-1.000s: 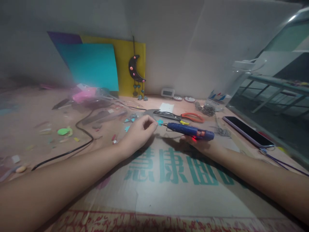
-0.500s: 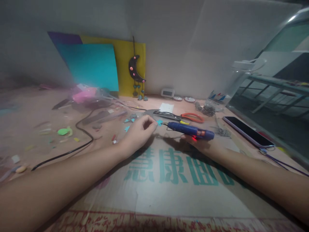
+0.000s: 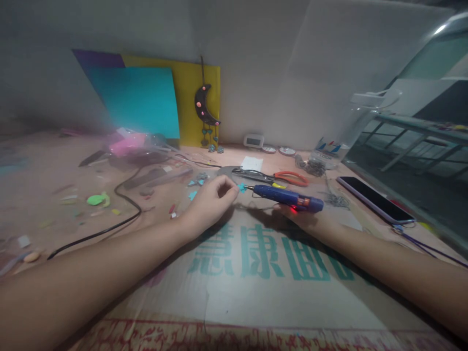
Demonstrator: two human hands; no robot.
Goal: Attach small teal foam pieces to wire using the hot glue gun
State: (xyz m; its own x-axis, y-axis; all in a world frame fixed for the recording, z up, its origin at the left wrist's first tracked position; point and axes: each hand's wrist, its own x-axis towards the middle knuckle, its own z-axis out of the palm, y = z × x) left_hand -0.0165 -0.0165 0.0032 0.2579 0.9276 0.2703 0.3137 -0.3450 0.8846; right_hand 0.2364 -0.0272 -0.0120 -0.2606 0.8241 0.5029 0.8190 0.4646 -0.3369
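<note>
Between thumb and fingertips, my left hand [image 3: 214,199] pinches a small light-blue piece [image 3: 242,187], too small to make out its exact shape. My right hand [image 3: 298,217] is wrapped round a dark blue glue gun [image 3: 287,196] with a red light lit on its underside. The gun's metal nozzle points left and meets or nearly touches the blue piece. Just behind the gun lie pliers with red-orange handles [image 3: 292,178]. Several more light-blue pieces [image 3: 192,195] lie beyond my left wrist.
A black cable [image 3: 127,195] curves across the left of the table among clay scraps. At the right lies a phone [image 3: 376,200] with a strap. A dark crescent-moon hanging [image 3: 204,107] stands against yellow board at the back. A clear container [image 3: 329,151] is at the back right.
Almost nothing differs. The blue piece and the tip of the glue gun have shifted very slightly, and both hands keep their hold.
</note>
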